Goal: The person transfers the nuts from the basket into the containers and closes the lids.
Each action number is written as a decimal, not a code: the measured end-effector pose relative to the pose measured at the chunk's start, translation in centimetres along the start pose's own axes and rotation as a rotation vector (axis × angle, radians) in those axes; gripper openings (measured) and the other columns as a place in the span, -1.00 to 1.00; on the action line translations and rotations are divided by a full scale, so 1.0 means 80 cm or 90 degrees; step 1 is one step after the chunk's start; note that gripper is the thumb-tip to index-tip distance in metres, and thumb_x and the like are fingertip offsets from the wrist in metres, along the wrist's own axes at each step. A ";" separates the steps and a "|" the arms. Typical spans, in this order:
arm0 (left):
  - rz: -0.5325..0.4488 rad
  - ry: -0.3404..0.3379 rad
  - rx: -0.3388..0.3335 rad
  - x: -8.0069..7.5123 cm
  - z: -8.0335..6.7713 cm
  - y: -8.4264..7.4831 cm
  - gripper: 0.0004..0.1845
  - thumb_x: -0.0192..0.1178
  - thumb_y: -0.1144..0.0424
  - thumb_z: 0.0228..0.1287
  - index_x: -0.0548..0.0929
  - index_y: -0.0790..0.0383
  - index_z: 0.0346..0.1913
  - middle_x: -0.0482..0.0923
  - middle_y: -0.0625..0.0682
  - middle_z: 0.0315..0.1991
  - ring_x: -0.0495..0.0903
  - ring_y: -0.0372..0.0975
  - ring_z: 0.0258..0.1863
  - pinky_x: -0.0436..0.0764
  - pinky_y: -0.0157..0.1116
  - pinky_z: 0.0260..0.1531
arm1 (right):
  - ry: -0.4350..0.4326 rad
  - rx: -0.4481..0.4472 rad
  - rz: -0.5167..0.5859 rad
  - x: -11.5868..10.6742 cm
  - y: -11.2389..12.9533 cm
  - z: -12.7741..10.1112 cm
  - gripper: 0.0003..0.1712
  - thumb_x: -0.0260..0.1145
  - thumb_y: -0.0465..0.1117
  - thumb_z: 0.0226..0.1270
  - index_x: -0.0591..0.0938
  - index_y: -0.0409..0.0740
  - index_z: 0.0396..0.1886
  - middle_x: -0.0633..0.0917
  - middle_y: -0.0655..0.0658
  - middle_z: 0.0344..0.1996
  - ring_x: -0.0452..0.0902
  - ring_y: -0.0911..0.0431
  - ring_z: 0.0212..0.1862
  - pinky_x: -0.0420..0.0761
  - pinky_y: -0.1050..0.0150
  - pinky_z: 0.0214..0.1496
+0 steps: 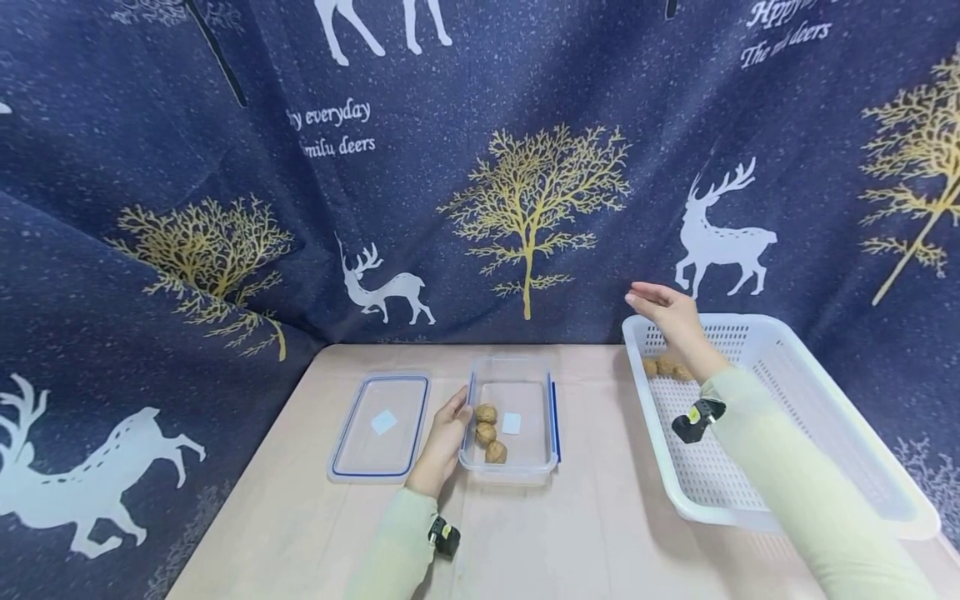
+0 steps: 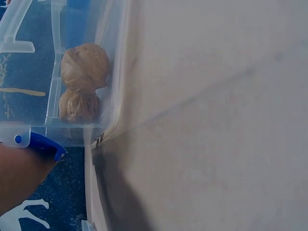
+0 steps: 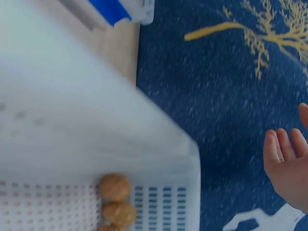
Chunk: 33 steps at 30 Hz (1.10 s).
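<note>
Clear rectangular plastic container, table's middle — three brown walnuts along its left wall; left hand rests against that wall, fingers straight, seemingly steadying. Right hand — open, empty — hovers above white perforated plastic basket's far corner, over more walnuts.

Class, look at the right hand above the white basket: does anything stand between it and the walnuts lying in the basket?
Nothing visible does. The right hand hovers open over the basket at its far left corner, and the walnuts lie uncovered just below it.
</note>
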<state>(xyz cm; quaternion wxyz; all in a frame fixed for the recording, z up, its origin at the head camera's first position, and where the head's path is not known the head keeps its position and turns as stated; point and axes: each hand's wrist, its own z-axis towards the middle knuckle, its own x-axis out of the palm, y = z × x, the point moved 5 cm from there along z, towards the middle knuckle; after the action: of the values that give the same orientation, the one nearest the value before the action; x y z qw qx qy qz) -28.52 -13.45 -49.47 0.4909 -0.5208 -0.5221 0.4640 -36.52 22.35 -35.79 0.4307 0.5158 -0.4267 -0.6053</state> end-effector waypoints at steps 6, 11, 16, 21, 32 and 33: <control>-0.003 0.001 -0.003 0.000 -0.001 0.000 -0.46 -0.18 0.40 0.49 0.08 0.38 0.47 -0.04 0.33 0.48 -0.07 0.18 0.45 -0.08 0.08 0.43 | -0.039 -0.007 0.038 -0.027 -0.018 0.000 -0.29 0.31 0.04 0.31 0.39 -0.24 0.34 0.64 0.26 -0.12 0.50 0.47 -0.12 0.47 0.32 0.27; -0.003 0.000 0.002 0.000 -0.002 0.001 -0.47 -0.18 0.41 0.48 0.09 0.37 0.46 -0.02 0.33 0.47 -0.05 0.18 0.45 -0.07 0.07 0.44 | -0.070 -0.011 0.121 -0.046 -0.034 -0.001 -0.41 0.34 -0.10 0.30 0.47 -0.18 0.28 0.64 0.38 -0.28 0.54 0.47 -0.16 0.51 0.59 0.04; -0.002 0.003 0.003 0.000 -0.002 0.000 -0.46 -0.19 0.41 0.49 0.07 0.37 0.47 -0.04 0.33 0.47 -0.06 0.18 0.45 -0.07 0.08 0.44 | -0.089 -0.019 0.269 -0.061 -0.052 0.000 -0.69 0.34 -0.27 0.29 0.61 -0.08 0.03 0.71 0.26 -0.33 0.60 0.43 -0.22 0.56 0.62 -0.06; -0.001 0.000 -0.002 0.000 -0.002 -0.001 -0.46 -0.18 0.40 0.49 0.08 0.37 0.47 -0.04 0.33 0.48 -0.06 0.17 0.45 -0.08 0.07 0.44 | -0.123 -0.014 0.356 -0.072 -0.072 -0.004 -0.80 0.30 -0.38 0.28 0.67 0.02 -0.24 0.74 0.18 -0.42 0.64 0.40 -0.30 0.58 0.61 -0.10; 0.003 -0.007 -0.010 0.001 -0.003 0.000 -0.47 -0.17 0.38 0.49 0.10 0.33 0.47 -0.01 0.30 0.48 -0.04 0.15 0.46 -0.08 0.07 0.44 | -0.217 0.035 0.244 -0.095 -0.118 -0.009 -0.68 0.28 -0.36 0.30 0.61 -0.17 0.05 0.67 0.34 -0.47 0.53 0.47 -0.28 0.49 0.69 -0.14; 0.003 -0.006 -0.008 0.001 -0.003 0.000 -0.47 -0.17 0.38 0.49 0.10 0.33 0.47 -0.01 0.30 0.48 -0.05 0.16 0.46 -0.08 0.07 0.44 | -0.222 0.044 0.239 -0.096 -0.122 -0.009 -0.62 0.29 -0.36 0.30 0.58 -0.23 0.12 0.67 0.35 -0.47 0.53 0.47 -0.27 0.48 0.68 -0.10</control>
<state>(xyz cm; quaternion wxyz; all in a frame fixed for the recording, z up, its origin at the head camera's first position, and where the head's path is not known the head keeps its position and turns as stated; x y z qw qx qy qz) -28.29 -13.35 -49.42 0.4841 -0.5229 -0.5262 0.4641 -35.84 32.28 -43.28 0.4373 0.3297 -0.6033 -0.5797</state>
